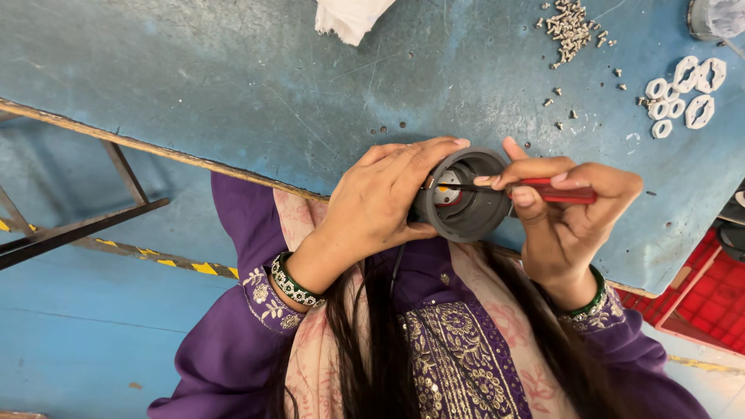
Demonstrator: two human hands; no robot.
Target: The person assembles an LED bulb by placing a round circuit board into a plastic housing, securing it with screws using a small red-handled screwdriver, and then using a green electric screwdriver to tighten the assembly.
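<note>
My left hand [380, 194] grips a grey cylindrical plastic housing [469, 219] from the side, its open end facing up at me. My right hand [566, 229] holds a red-handled screwdriver [563, 192], whose dark shaft reaches across the rim into the housing. Inside the housing I see a pale part with a small orange and red spot. Both hands are held just over the near edge of the worn blue table [233, 77], above my purple embroidered clothing.
A pile of small metal screws [570, 27] lies at the far right of the table, with loose ones scattered below it. Several white plastic rings [683, 93] sit further right. A white cloth [349, 15] lies at the far edge. A red crate [706, 299] stands at the lower right.
</note>
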